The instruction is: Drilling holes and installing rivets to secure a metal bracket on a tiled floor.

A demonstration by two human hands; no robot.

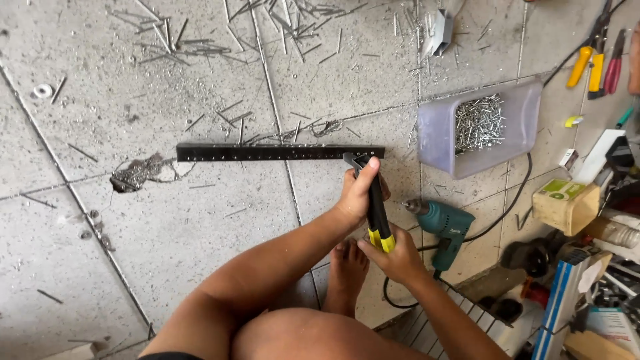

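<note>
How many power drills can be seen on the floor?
1. The teal power drill lies on the tiled floor, just right of the right hand holding the hand riveter. Others may be hidden in the clutter at the right edge.

Soft, even daylight fills the view from the head camera, with no hard glare anywhere. The grey tiled floor (pixel 167 220) looks bright but not washed out. The black perforated metal strip (pixel 280 153) casts almost no shadow on the tiles beneath it, so the light is diffuse and its direction cannot be told. Above the strip, the scattered nails (pixel 180 43) stay sharp. Right of the strip, the translucent tub (pixel 440 143) shows a mild sheen. Grout lines left of the strip bow slightly, hinting at wide-angle distortion toward the frame edges.
</note>
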